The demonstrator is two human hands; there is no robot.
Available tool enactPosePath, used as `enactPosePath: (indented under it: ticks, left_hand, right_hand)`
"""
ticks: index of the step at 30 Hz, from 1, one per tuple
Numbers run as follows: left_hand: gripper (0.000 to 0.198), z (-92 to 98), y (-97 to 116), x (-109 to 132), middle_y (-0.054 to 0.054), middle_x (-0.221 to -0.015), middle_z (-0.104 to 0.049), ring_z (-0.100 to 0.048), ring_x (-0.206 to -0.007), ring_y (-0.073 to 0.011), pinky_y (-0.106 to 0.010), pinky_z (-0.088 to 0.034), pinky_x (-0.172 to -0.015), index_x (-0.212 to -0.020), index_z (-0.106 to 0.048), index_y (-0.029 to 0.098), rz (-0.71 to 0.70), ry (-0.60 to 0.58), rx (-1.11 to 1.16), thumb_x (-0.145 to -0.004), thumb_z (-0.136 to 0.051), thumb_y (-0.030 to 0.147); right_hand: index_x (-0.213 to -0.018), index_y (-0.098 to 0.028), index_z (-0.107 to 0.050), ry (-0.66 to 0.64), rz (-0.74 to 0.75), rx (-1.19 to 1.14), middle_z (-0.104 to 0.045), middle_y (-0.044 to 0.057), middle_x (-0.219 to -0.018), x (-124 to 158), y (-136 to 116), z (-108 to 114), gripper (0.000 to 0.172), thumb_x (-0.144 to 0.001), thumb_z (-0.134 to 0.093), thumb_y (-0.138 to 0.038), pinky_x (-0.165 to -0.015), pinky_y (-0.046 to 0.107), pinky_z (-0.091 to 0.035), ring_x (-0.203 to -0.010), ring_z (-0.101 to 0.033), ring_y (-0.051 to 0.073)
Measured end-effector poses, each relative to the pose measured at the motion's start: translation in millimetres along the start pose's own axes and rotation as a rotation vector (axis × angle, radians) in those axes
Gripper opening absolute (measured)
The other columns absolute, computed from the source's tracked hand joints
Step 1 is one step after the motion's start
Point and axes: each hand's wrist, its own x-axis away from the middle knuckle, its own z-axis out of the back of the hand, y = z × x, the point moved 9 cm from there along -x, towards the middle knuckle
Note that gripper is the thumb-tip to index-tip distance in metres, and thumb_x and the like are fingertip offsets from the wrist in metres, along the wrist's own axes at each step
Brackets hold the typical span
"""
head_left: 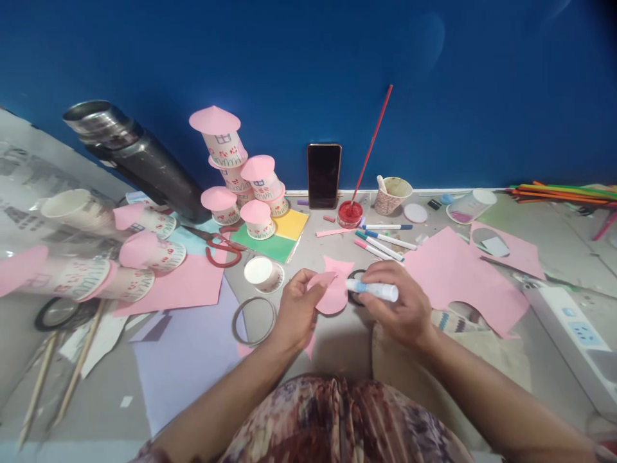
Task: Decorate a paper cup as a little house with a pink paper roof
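My left hand (301, 307) pinches a round pink paper piece (333, 297) with a cut in it, thumb on top. In my right hand (402, 299) is a white and pale blue glue stick (380, 290), its tip at the right edge of that paper. Behind the paper lies a dark tape roll (355, 283), partly hidden by my right hand. Left of my hands stand a white paper cup (264, 273) and a tape ring (254, 321) lying flat. Pink paper scraps (339, 263) lie around the round piece.
Paper-cup towers with pink cone roofs (224, 151) stand at back left, near red-handled scissors (224, 251) and a dark flask (149, 161). A phone (324, 177) leans on the blue wall. Markers (380, 244), a red paint pot (349, 214) and a power strip (573, 334) lie rightward.
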Motion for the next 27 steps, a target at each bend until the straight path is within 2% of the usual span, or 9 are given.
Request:
enactPosePath:
  ticks: [4,8,14,18,23,27]
  left_hand:
    - [0.037,-2.6,-0.9,2.9,0.005,-0.066,-0.066,-0.057,-0.053,-0.0101,-0.020,-0.042,-0.051,-0.085,-0.059,0.020,0.025,-0.021,-0.037,-0.069,-0.088,0.036]
    - [0.045,-3.3,1.3,4.8,0.002,-0.080,-0.073,-0.065,-0.060,-0.0132,-0.023,-0.049,-0.056,-0.098,-0.064,0.021,0.034,-0.010,-0.059,-0.062,-0.090,0.028]
    - [0.040,0.3,2.1,2.1,0.000,-0.077,-0.074,-0.068,-0.072,-0.0172,-0.027,-0.052,-0.066,-0.102,-0.078,0.018,0.020,0.031,-0.112,-0.063,-0.088,0.023]
    - [0.043,0.7,1.2,1.5,-0.001,-0.080,-0.076,-0.069,-0.075,-0.0176,-0.027,-0.053,-0.069,-0.103,-0.078,0.017,0.010,0.035,-0.088,-0.062,-0.089,0.021]
    - [0.052,-7.6,-3.5,2.0,-0.001,-0.082,-0.078,-0.068,-0.066,-0.0146,-0.027,-0.053,-0.068,-0.104,-0.072,0.017,0.074,-0.032,0.107,-0.057,-0.093,0.021]
    - [0.042,-12.1,-8.1,1.0,-0.004,-0.079,-0.078,-0.069,-0.067,-0.0160,-0.026,-0.053,-0.067,-0.096,-0.074,0.013,0.136,-0.085,0.226,-0.058,-0.089,0.022]
  right_hand:
    - [-0.109,-0.025,-0.070,-0.104,0.235,0.035,-0.077,0.009,-0.096,4.2,-10.8,-20.1,0.011,-0.098,-0.072,-0.026,-0.078,0.039,-0.063,-0.090,-0.075,0.024]
    - [-0.113,-0.023,-0.067,-0.131,0.305,0.068,-0.075,0.010,-0.097,6.4,-10.5,-27.4,0.014,-0.099,-0.071,-0.025,-0.079,0.037,-0.064,-0.092,-0.074,0.023]
    - [-0.114,-0.023,-0.065,-0.184,0.305,0.182,-0.074,0.011,-0.100,9.0,-11.1,-29.5,0.013,-0.101,-0.068,-0.026,-0.082,0.039,-0.064,-0.095,-0.073,0.025]
    - [-0.111,-0.021,-0.064,-0.184,0.283,0.176,-0.075,0.010,-0.098,6.9,-8.6,-28.0,0.012,-0.101,-0.068,-0.023,-0.081,0.038,-0.062,-0.094,-0.072,0.025]
    - [-0.108,-0.023,-0.066,-0.150,0.204,0.138,-0.076,0.008,-0.095,1.5,-4.1,-20.5,0.009,-0.100,-0.069,-0.025,-0.079,0.037,-0.061,-0.091,-0.072,0.024]
    - [-0.106,-0.023,-0.067,-0.119,0.175,0.151,-0.075,0.007,-0.094,-0.2,-2.0,-16.2,0.008,-0.100,-0.069,-0.028,-0.077,0.037,-0.061,-0.088,-0.073,0.024]
